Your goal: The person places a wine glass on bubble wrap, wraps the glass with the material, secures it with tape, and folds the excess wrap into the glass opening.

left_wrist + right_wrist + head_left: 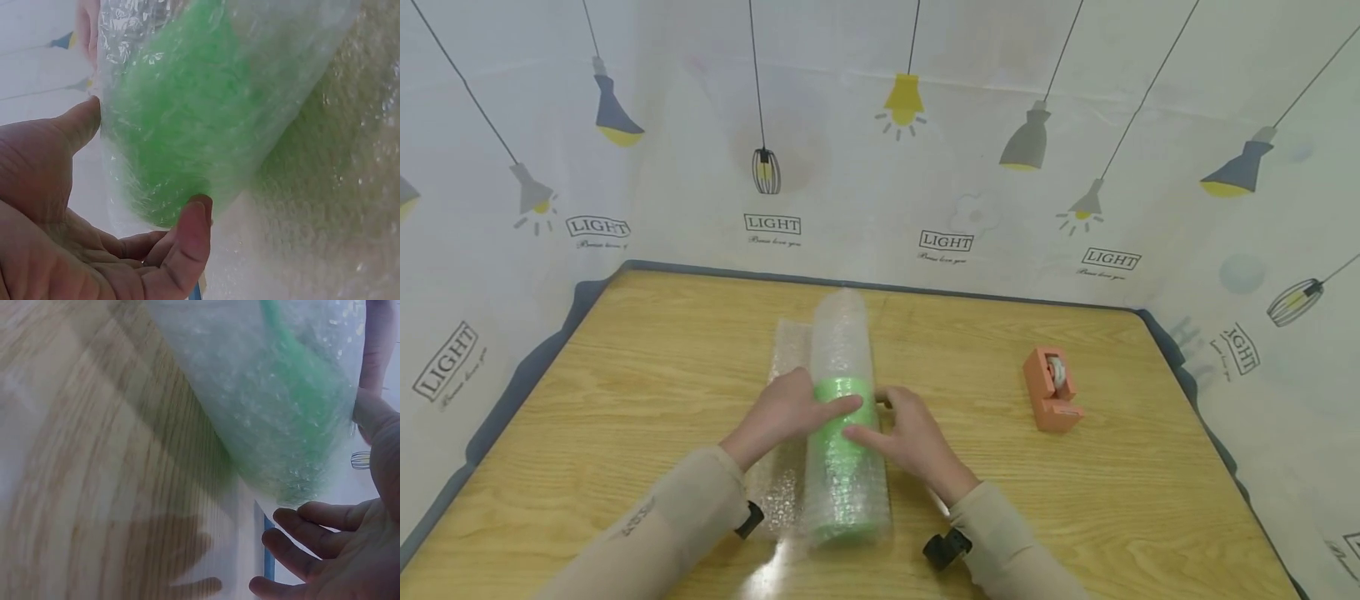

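A bundle of clear bubble wrap [842, 333] lies lengthwise on the table, rolled around a green object [846, 433] that shows through the layers. The green object's exact kind is blurred by the wrap. A loose flat flap of the wrap [782, 492] spreads out along the bundle's left side. My left hand [790, 408] holds the bundle from the left, thumb across its top and fingers curled at its side [187, 250]. From the right, my right hand [917, 437] holds it too, thumb on top and fingertips against the far side [337, 537].
An orange tape dispenser [1051, 392] with a roll of tape stands on the right part of the wooden table [647, 375]. A white curtain printed with lamps [850, 125] surrounds the table's back and sides. Both wrists carry small black devices [947, 548].
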Tool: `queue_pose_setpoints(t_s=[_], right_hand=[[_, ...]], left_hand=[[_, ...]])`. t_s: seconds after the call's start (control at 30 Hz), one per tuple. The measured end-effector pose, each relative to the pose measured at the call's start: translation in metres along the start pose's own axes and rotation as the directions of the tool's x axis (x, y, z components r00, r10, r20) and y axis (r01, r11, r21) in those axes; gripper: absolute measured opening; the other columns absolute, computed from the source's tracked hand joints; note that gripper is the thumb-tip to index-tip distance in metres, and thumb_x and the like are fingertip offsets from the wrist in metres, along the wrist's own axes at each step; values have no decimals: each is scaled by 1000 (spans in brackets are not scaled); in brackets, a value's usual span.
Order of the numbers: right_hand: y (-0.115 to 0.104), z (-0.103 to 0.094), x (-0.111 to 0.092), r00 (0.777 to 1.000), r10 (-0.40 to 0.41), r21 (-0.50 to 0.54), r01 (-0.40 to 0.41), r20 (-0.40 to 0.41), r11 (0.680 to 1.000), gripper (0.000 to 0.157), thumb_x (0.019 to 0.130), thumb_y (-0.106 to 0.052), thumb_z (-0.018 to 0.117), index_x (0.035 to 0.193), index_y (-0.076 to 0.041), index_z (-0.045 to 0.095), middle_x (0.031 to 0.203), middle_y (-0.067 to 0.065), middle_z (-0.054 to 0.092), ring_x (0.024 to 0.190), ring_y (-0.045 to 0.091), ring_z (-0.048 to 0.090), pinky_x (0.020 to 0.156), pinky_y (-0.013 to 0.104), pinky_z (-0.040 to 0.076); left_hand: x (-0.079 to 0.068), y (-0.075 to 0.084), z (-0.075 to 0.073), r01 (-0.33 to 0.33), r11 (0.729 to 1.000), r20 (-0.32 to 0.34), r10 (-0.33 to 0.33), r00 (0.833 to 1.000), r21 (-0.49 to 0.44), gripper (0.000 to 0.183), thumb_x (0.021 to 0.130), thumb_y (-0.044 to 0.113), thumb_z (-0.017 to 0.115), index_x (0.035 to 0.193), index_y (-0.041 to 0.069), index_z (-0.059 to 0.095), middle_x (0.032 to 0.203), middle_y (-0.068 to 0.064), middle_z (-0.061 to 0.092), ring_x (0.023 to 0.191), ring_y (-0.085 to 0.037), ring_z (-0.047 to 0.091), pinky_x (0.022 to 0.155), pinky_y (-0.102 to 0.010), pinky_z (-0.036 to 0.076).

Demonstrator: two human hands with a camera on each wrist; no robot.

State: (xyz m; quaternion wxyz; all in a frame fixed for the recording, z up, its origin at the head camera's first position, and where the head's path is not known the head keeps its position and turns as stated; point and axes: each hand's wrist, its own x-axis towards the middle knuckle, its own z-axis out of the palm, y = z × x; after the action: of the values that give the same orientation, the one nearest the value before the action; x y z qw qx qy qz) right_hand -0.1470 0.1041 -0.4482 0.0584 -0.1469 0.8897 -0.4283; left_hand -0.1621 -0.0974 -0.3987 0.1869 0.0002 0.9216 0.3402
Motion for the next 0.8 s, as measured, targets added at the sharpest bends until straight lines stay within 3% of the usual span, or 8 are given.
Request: queue_pose_setpoints(t_s=[0.3, 0.57, 0.8], right_hand=[[-7, 4, -1, 999, -14, -30, 14, -29, 999, 69, 88, -44, 81, 131, 5, 59, 131, 23, 62, 120, 39, 59, 101, 53, 52], [-11, 8, -1, 998, -34, -41, 32, -57, 999, 63, 86, -40, 83, 124, 5, 60, 120, 19, 64, 108, 34, 62, 93, 49, 56], [-9, 11, 1, 997, -36, -19, 35, -61, 999, 65, 86, -41, 84, 125, 4, 58, 122, 19, 62, 109, 34, 62, 91, 48, 56]], left_hand=[[3, -2, 0, 14, 1000, 18, -15, 1000, 16, 68, 87, 63, 74, 104, -2, 60, 89, -11, 59, 73, -22, 54, 58, -30, 48], [5, -9, -3, 25, 1000, 37, -25, 999, -8, 66, 86, 63, 74, 103, 0, 61, 88, -9, 58, 74, -21, 54, 59, -31, 48], [4, -15, -6, 53, 998, 48, -51, 998, -41, 61, 86, 66, 73, 91, 7, 59, 84, -6, 55, 71, -19, 51, 60, -31, 49]])
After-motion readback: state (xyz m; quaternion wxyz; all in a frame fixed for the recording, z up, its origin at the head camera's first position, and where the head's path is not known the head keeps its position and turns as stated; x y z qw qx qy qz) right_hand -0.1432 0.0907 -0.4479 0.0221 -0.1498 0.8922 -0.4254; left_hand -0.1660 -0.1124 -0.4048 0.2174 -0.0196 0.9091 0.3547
